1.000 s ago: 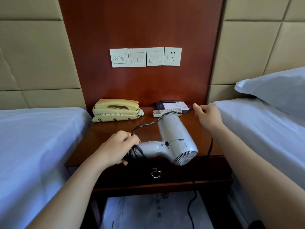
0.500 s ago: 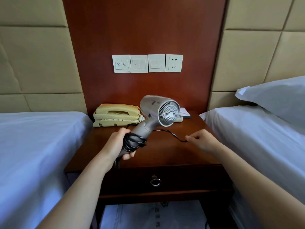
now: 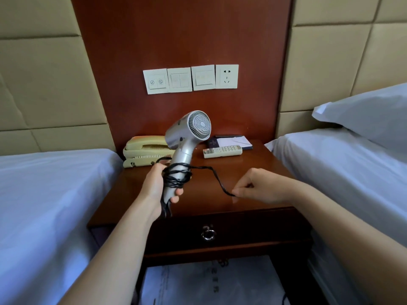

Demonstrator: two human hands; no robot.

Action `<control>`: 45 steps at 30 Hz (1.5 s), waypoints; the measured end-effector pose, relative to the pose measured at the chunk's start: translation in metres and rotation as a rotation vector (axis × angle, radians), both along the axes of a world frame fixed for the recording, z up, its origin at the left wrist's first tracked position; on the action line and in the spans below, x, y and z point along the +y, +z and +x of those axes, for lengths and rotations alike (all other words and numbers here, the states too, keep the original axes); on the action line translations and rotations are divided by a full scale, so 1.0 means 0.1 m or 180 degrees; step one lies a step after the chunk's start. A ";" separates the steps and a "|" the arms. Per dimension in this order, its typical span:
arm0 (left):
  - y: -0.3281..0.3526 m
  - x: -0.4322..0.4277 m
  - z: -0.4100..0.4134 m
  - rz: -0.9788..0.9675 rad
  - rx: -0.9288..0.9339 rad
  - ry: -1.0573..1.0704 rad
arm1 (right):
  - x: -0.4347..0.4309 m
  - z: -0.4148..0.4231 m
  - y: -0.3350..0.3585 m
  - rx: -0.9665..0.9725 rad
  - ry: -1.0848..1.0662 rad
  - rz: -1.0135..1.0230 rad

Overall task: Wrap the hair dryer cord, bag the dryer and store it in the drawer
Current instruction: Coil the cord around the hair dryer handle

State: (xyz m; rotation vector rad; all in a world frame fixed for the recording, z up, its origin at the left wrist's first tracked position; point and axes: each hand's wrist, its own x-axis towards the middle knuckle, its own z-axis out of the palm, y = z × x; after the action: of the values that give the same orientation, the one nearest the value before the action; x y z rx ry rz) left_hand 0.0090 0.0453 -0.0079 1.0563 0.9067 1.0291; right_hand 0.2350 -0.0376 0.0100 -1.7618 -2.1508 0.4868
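Dryer: the hair dryer (image 3: 188, 134) is held clear above the bench (image 3: 259, 168), head up, handle down, with its round grille facing the camera.
Long axis: the handle stands nearly upright and leans slightly right toward the top.
Left grip: the left grip (image 3: 157, 187) is curled round the lower handle, beside and just under the coils.
Cord: the cord (image 3: 176, 178) lies in several black turns round the mid-handle. One free length leaves the coil's right side and sags down to the right.
Right grip: the right grip (image 3: 257, 188) pinches that free length. It sits to the right of the handle, a little lower and well apart from it.
Turning relation: the slack lies right of the upright axis. The next turn probably calls for the right grip to circle the handle while the left steadies it.
Drawer: the drawer (image 3: 231, 230) under the bench front is closed.
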 end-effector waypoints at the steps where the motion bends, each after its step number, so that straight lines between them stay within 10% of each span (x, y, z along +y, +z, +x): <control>1: -0.01 -0.01 0.00 0.0043 0.0035 0.0070 | -0.03 -0.01 0.02 0.0037 0.0004 0.0012; 15: -0.03 -0.23 0.37 0.0417 0.0612 0.0140 | 0.24 0.05 0.00 0.1347 -0.1260 0.1019; 24: -0.02 -0.18 0.30 0.0170 -0.0083 0.0297 | 0.07 -0.09 0.04 -0.0730 -0.0892 0.0794; 32: -0.04 0.14 -0.02 -0.0367 -0.0432 0.0809 | -0.22 -0.22 0.26 -0.0697 -0.0155 0.0867; 45: 0.00 -0.14 0.09 0.1211 0.1974 0.0637 | -0.12 -0.45 0.33 0.0105 -0.0138 0.2408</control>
State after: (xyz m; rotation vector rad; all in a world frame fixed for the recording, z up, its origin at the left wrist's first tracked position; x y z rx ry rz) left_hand 0.0179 0.0314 -0.0078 1.6837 1.3678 1.0811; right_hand 0.1904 -0.0492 0.0430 -1.3390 -1.8956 -0.2872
